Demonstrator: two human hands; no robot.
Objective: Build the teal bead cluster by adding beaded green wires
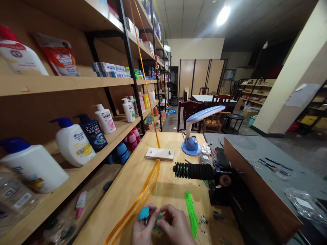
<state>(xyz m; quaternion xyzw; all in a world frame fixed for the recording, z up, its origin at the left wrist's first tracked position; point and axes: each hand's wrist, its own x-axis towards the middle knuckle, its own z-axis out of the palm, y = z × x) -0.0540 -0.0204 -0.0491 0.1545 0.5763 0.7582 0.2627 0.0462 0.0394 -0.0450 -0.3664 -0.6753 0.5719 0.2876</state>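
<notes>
At the near edge of the wooden table, my left hand is closed around a small bright blue piece with a bumpy edge; its exact kind is not clear. My right hand is beside it, thumb and fingers pinched together, and whatever they hold is too small to name. Small green bits show between the two hands. To the right of my right hand lies a bundle of bright green strands. Orange cords run along the table to the left of my hands.
A wooden clamp block holds the orange cords. Beyond are a blue desk lamp and a black ribbed roller with green ties. Small beads lie at right. Shelves of bottles stand at left; a grey table stands at right.
</notes>
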